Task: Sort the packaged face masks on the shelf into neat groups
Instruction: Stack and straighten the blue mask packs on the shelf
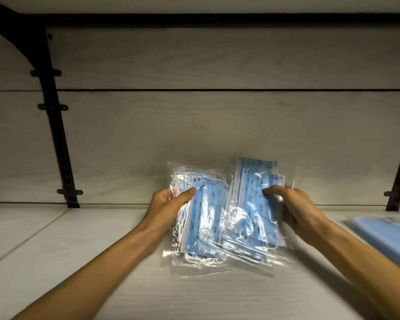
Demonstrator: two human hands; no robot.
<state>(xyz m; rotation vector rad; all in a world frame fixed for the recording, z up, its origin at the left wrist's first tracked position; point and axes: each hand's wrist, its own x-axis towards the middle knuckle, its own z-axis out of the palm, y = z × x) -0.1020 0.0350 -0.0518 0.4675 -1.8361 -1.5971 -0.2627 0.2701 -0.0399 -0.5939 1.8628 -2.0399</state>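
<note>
Two clear mask packs side by side, left hand [169, 204] and right hand [293, 204] each clamped on one: left pack [201, 218], right pack [252, 204].

Looks like a shop or stockroom display bay. Pale wood-grain shelf [79, 262] backed by matching slatted wall panels [217, 125], with black slotted uprights [60, 144] at the left and right edges carrying bracket hooks. Clear-bagged blue face masks [201, 218] in multiples near the shelf's middle, another blue pack [388, 236] at its right edge. Dim light under the upper shelf [194, 5].
</note>
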